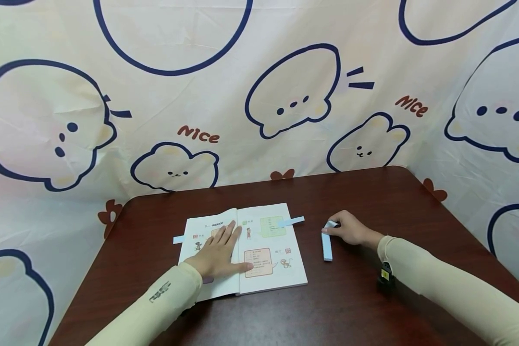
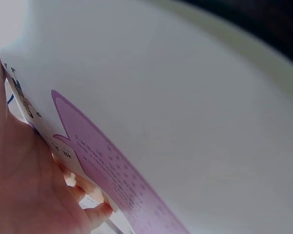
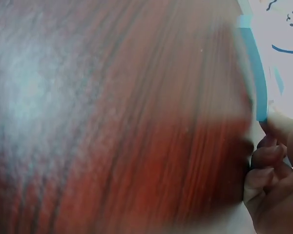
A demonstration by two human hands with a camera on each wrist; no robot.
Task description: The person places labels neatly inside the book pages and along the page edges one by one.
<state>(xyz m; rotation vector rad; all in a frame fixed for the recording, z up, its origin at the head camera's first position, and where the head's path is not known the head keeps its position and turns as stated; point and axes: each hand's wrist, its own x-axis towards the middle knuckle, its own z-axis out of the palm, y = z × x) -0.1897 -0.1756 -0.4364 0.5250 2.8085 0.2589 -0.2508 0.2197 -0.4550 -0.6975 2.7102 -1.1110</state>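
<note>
An open book [image 1: 290, 269] with printed, illustrated pages lies on the table. My left hand [image 1: 216, 254] rests spread across its middle, fingers straight over the inner fold. In the left wrist view, a page with a purple text box [image 2: 107, 165] fills most of the picture beside the palm. To the right of the book, my right hand [image 1: 350, 228] pinches the far end of a light blue strip of sticky notes [image 1: 327, 247], where a piece bends toward the fingers. The right wrist view shows the blue strip [image 3: 256, 73] above the curled fingers.
Blue sticky tabs stick out from the book's right page [image 1: 297, 220] and left edge [image 1: 178, 239]. The dark brown table [image 1: 354, 307] runs back to a cartoon-printed cloth [image 1: 233, 158]. A small black device [image 1: 386, 278] sits at the right wrist.
</note>
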